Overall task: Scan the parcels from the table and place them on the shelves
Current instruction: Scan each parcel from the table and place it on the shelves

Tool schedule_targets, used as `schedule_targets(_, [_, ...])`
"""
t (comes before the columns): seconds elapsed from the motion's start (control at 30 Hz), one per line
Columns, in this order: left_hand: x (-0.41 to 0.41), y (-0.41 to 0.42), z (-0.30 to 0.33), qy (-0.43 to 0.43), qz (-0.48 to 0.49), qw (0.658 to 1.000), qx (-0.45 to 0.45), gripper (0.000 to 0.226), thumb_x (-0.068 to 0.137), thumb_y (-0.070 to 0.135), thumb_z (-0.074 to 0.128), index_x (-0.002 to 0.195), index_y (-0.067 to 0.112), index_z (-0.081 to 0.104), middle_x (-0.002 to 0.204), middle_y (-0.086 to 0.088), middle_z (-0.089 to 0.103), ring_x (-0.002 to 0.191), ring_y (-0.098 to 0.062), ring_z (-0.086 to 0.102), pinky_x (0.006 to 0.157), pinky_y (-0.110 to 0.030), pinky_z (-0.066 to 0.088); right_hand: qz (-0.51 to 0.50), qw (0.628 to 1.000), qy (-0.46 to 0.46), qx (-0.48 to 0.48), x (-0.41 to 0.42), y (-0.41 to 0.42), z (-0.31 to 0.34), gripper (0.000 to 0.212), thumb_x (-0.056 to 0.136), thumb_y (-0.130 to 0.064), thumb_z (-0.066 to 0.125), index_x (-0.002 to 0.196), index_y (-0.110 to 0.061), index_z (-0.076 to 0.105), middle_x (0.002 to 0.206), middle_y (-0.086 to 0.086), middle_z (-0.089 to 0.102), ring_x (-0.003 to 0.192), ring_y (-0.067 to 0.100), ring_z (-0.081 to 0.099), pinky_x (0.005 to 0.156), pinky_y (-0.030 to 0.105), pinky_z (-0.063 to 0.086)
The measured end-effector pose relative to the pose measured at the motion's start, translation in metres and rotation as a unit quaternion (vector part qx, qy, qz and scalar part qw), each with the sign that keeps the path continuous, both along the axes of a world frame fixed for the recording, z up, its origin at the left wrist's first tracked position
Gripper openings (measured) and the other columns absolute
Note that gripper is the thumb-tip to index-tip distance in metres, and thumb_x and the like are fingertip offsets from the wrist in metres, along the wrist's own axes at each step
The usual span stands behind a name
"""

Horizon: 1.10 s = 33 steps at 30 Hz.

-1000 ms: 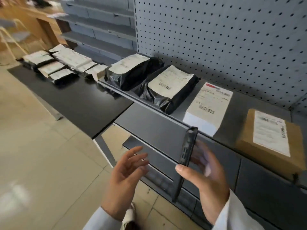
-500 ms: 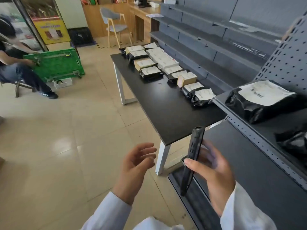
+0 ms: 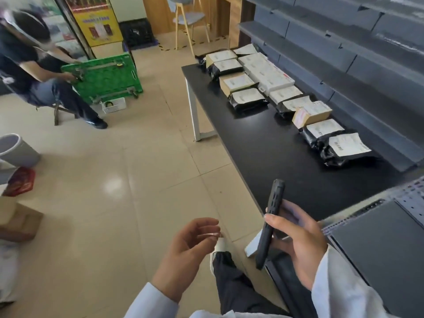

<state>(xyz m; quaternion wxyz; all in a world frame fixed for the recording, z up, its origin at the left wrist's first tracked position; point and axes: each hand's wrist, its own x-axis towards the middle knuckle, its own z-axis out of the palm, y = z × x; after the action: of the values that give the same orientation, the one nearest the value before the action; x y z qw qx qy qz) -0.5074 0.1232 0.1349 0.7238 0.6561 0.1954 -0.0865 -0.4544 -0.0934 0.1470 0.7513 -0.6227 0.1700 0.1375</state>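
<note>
My right hand (image 3: 298, 242) grips a black handheld scanner (image 3: 269, 223), held edge-on and upright near the table's near corner. My left hand (image 3: 188, 246) hangs beside it over the floor, fingers loosely curled and holding nothing. On the black table (image 3: 263, 152) lie several parcels along its far side: black bags with white labels, the nearest one (image 3: 346, 149) closest to me, a small cardboard box (image 3: 312, 113) behind it, and white and brown boxes further back. Grey shelves (image 3: 367, 65) run along the right behind the table.
A dark shelf panel (image 3: 380, 246) sits at my lower right. A person sits at the left with a green cart (image 3: 103, 76). A grey bin (image 3: 16, 150) and cardboard boxes (image 3: 18, 221) stand at the left edge. A chair (image 3: 190, 21) stands at the back.
My view has swung left, away from the shelf with placed parcels toward the table. Both hands have kept their pose, the right one still holding the scanner.
</note>
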Motion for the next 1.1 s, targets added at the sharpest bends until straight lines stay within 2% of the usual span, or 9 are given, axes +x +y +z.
schedule_targets(0.17, [0.108, 0.056, 0.009, 0.023, 0.004, 0.998, 0.063, 0.05, 0.052, 0.037, 0.072, 0.098, 0.019, 0.074, 0.097, -0.004, 0.075, 0.087, -0.018, 0.068, 0.073, -0.026, 0.054, -0.012, 0.999, 0.028, 0.036, 0.113, 0.047, -0.019, 0.033, 0.079, -0.008, 0.078, 0.11, -0.017, 0.072, 0.099, 0.003, 0.076, 0.083, 0.014, 0.074, 0.068, 0.039, 0.06])
schedule_targets(0.27, [0.168, 0.081, 0.027, 0.036, -0.027, 0.995, 0.089, 0.05, 0.052, 0.04, 0.072, 0.098, 0.02, 0.074, 0.099, -0.004, 0.075, 0.088, -0.02, 0.068, 0.077, -0.029, 0.054, -0.043, 0.997, 0.047, 0.052, 0.172, 0.072, -0.02, 0.032, 0.08, -0.009, 0.078, 0.111, -0.017, 0.071, 0.102, 0.006, 0.075, 0.093, 0.022, 0.071, 0.07, 0.043, 0.061])
schedule_targets(0.4, [0.243, 0.103, 0.032, 0.031, -0.059, 0.99, 0.127, 0.033, 0.063, 0.027, 0.072, 0.096, 0.027, 0.075, 0.1, 0.001, 0.075, 0.093, -0.02, 0.069, 0.082, -0.032, 0.054, -0.058, 0.995, 0.055, 0.057, 0.239, 0.101, -0.019, 0.03, 0.081, -0.008, 0.078, 0.109, -0.016, 0.07, 0.103, 0.009, 0.074, 0.092, 0.025, 0.07, 0.071, 0.043, 0.061])
schedule_targets(0.57, [0.304, 0.102, 0.024, 0.043, -0.094, 0.988, 0.117, 0.033, 0.068, 0.021, 0.065, 0.1, 0.024, 0.074, 0.1, 0.003, 0.075, 0.096, -0.022, 0.069, 0.082, -0.033, 0.056, -0.069, 0.995, 0.041, 0.052, 0.288, 0.118, -0.013, 0.029, 0.081, -0.011, 0.078, 0.107, -0.019, 0.071, 0.099, 0.005, 0.075, 0.091, 0.024, 0.071, 0.07, 0.038, 0.059])
schedule_targets(0.67, [0.341, 0.098, 0.013, 0.059, -0.15, 0.981, 0.107, 0.03, 0.068, 0.022, 0.064, 0.095, 0.03, 0.076, 0.101, 0.004, 0.075, 0.097, -0.022, 0.069, 0.083, -0.034, 0.056, -0.095, 0.994, 0.033, 0.044, 0.311, 0.118, -0.012, 0.027, 0.08, -0.009, 0.078, 0.104, -0.02, 0.071, 0.091, 0.0, 0.076, 0.079, 0.015, 0.073, 0.069, 0.037, 0.058])
schedule_targets(0.8, [0.413, 0.098, -0.007, 0.053, -0.199, 0.972, 0.117, 0.024, 0.084, 0.006, 0.067, 0.099, 0.023, 0.074, 0.101, 0.002, 0.074, 0.09, -0.017, 0.069, 0.085, -0.039, 0.056, -0.205, 0.977, 0.051, 0.042, 0.34, 0.113, -0.02, 0.025, 0.08, -0.007, 0.078, 0.103, -0.014, 0.071, 0.082, -0.003, 0.074, 0.077, 0.016, 0.071, 0.087, 0.052, 0.057])
schedule_targets(0.93, [0.498, 0.099, -0.034, 0.038, -0.296, 0.943, 0.147, 0.03, 0.088, -0.005, 0.061, 0.102, 0.02, 0.072, 0.103, -0.003, 0.071, 0.078, -0.004, 0.067, 0.078, -0.029, 0.055, -0.306, 0.949, 0.072, 0.035, 0.368, 0.109, -0.021, 0.032, 0.08, -0.006, 0.078, 0.109, -0.015, 0.069, 0.103, 0.006, 0.073, 0.095, 0.025, 0.07, 0.093, 0.054, 0.056])
schedule_targets(1.03, [0.567, 0.098, -0.051, 0.016, -0.389, 0.902, 0.185, 0.027, 0.085, 0.006, 0.066, 0.101, 0.028, 0.068, 0.105, 0.002, 0.07, 0.095, -0.01, 0.067, 0.089, -0.033, 0.053, -0.373, 0.924, 0.083, 0.033, 0.391, 0.112, -0.016, 0.038, 0.08, -0.009, 0.079, 0.115, -0.017, 0.068, 0.109, 0.007, 0.072, 0.097, 0.025, 0.069, 0.089, 0.052, 0.058])
schedule_targets(1.1, [0.608, 0.092, -0.056, 0.003, -0.429, 0.879, 0.209, 0.027, 0.086, 0.011, 0.066, 0.106, 0.029, 0.063, 0.109, 0.005, 0.067, 0.105, -0.015, 0.064, 0.091, -0.031, 0.05, -0.405, 0.909, 0.087, 0.046, 0.404, 0.118, -0.007, 0.038, 0.082, -0.012, 0.078, 0.118, -0.018, 0.067, 0.111, 0.009, 0.071, 0.097, 0.027, 0.069, 0.074, 0.045, 0.06])
